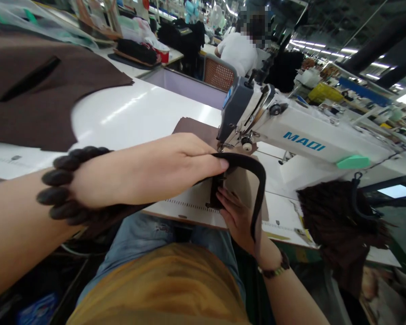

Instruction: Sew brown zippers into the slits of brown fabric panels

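Hands sit at 6 o'clock: the left hand (149,174) pinches a dark brown strip (264,180) firmly between thumb and fingers, and the right hand (237,219) curls closed around a tan fabric panel (238,183), lying on the bench (131,113) just short of the MAQI sewing machine (301,135) at 1 o'clock.

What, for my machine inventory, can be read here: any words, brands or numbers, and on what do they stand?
"MAQI", in blue capitals on the arm of the white sewing machine.
Blue panel on the machine's grey head: too blurred to read.
Tick-marked scale on the table's edge: any numbers are too small to read.
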Demonstrator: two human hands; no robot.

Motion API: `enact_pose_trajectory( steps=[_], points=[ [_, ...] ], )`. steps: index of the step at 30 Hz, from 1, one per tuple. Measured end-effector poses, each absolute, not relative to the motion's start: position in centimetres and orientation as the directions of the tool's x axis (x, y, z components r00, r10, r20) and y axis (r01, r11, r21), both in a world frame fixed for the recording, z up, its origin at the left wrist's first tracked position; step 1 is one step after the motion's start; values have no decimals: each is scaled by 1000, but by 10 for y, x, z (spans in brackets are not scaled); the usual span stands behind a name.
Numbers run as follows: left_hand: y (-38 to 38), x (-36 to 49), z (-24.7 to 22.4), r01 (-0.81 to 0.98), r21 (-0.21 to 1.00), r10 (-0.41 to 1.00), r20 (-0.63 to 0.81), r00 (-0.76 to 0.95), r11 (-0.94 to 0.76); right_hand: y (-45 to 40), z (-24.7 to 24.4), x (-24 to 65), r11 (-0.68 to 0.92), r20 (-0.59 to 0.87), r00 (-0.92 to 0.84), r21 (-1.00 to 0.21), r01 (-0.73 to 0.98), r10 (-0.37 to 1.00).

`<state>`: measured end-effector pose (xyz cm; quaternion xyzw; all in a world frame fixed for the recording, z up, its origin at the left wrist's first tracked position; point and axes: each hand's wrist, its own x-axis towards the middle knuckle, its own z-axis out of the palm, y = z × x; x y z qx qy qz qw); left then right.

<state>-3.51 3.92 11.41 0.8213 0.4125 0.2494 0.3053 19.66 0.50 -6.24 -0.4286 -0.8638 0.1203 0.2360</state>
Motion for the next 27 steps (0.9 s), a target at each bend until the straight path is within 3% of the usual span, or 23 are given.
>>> enact_pose_trajectory(
  steps=[4,19,23,27],
  points=[
    [40,-29,116,514,685,757,84,648,-516,4,-63,195,586,288,-511,-421,692,810],
    [50,-35,119,585,728,867,27,498,-359,3,-61,188,615,336,-518,-359,702,787],
    [51,-37,117,585,717,851,21,525,-379,0,-62,185,574,351,-462,-382,724,815],
    [50,-40,114,566,719,833,33,552,-404,0,-62,185,611,329,-518,-344,713,789]
  ],
)
